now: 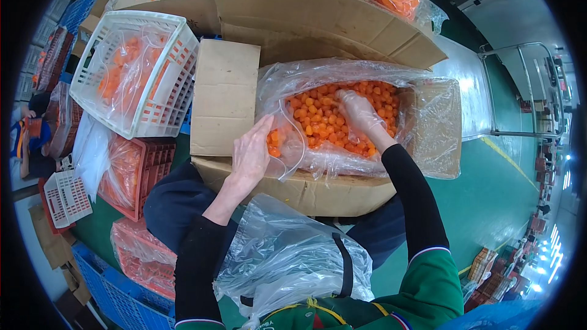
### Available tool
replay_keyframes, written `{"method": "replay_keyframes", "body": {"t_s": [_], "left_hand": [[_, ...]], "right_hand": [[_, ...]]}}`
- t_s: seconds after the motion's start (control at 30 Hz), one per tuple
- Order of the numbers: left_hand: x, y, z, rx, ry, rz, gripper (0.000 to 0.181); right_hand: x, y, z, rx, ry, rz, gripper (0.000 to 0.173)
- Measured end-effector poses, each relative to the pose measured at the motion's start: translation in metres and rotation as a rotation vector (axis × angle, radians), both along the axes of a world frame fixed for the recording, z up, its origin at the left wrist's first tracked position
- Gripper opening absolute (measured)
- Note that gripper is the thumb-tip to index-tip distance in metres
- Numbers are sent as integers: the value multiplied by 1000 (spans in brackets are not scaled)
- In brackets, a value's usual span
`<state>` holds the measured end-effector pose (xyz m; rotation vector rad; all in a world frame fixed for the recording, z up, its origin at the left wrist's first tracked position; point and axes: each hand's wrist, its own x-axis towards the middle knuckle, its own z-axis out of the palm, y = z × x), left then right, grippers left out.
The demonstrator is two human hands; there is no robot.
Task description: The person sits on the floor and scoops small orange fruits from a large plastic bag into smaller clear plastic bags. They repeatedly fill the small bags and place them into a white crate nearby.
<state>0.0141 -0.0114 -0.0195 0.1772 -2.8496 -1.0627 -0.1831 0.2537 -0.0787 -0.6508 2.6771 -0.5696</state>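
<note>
My bare left hand (251, 153) grips the edge of a clear plastic bag (293, 146) that holds a few orange pieces. The bag's mouth gapes toward the right, over the liner. My right hand (360, 110), in a thin clear glove, reaches into a heap of small glossy orange fruit pieces (321, 117). Its fingertips are among the pieces, so whether they hold any is hidden. The heap fills a clear plastic liner (316, 71) inside an opened cardboard box (302, 192) in front of my legs.
A white plastic basket (133, 73) of bagged orange pieces stands left. Below it is a red crate (156, 165) with another full bag. Clear empty bags (298, 243) hang at my waist. A metal trolley (523, 91) stands right. Another person's hand (28, 113) shows far left.
</note>
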Motion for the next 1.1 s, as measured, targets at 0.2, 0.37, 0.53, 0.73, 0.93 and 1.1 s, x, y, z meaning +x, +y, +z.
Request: {"method": "replay_keyframes", "body": {"t_s": [0.2, 0.37, 0.53, 0.73, 0.93, 1.1], "left_hand": [[-2, 5, 4, -11, 17, -24, 51], [0, 4, 4, -14, -11, -9, 53], [-4, 9, 5, 10, -10, -18, 52], [-1, 7, 2, 15, 3, -7, 54], [-1, 7, -1, 2, -6, 4, 53], [3, 2, -2, -46, -34, 3, 54]], "right_hand": [[-1, 14, 33, -795, -719, -768, 34], [20, 15, 48, -1335, -995, -826, 41], [37, 10, 58, -1602, -1183, -860, 38], [85, -34, 86, -1633, -1189, -764, 36], [129, -85, 102, -1235, -1260, -471, 39], [118, -69, 99, -930, -748, -142, 51]]}}
